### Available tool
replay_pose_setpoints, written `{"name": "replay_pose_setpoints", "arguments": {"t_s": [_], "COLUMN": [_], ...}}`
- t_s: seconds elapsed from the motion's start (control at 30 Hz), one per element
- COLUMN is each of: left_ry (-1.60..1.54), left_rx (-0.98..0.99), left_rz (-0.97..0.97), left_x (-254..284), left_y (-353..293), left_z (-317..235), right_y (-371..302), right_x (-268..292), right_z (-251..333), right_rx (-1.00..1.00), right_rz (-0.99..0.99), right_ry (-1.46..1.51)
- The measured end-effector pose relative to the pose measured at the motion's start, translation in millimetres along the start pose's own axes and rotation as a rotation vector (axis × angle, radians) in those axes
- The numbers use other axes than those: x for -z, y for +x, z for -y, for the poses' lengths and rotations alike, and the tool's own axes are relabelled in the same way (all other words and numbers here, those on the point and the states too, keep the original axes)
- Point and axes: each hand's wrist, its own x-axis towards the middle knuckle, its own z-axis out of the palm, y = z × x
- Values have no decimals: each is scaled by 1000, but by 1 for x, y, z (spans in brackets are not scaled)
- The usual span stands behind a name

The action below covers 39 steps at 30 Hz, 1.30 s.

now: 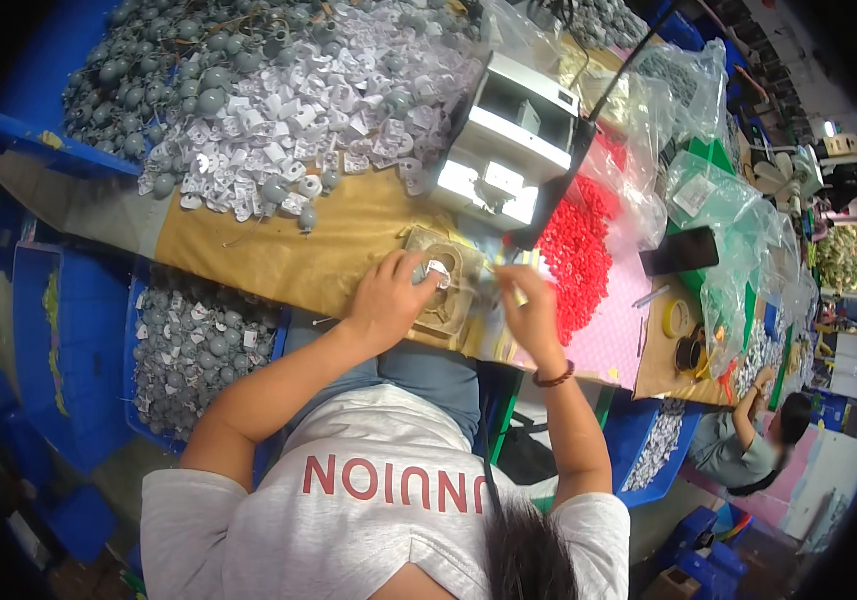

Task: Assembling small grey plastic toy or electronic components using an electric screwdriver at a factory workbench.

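Observation:
My left hand (387,302) lies at the tan fixture block (449,318). Its thumb and index finger close on a small white plastic part (439,272) over the block's recess. To the right of the block, my right hand (534,312) is raised with thumb and fingers drawn together. Whatever is in that pinch is too small and blurred to name. A heap of similar white plastic parts (304,125) spreads behind my left hand. Beyond my right hand lies a pile of small red parts (579,262).
Grey round parts (211,80) are heaped at the back left. A white box-shaped machine (509,140) stands behind the block. A dark phone (681,251) and yellow tape roll (676,318) lie rightward. A blue bin (137,370) sits below the table edge. A co-worker (749,445) sits far right.

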Motion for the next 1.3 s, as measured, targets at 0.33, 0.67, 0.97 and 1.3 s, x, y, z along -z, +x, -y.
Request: {"name": "replay_pose_setpoints", "arguments": {"t_s": [0.33, 0.67, 0.97, 1.3], "left_ry": [-60, -50, -97, -153], "left_rx": [-65, -75, -116, -52], "left_rz": [-50, -50, -71, -63], "left_x": [-1, -3, -2, 3], "left_y": [4, 1, 5, 12], "left_z": [8, 12, 17, 14], "right_y": [-27, 10, 35, 35], "right_x": [-22, -33, -28, -49], "right_z": [-18, -1, 12, 9], "right_rx": [-10, -452, -376, -195], "right_rz": [14, -25, 339, 125], "right_ry": [-162, 1338, 529, 26]}}
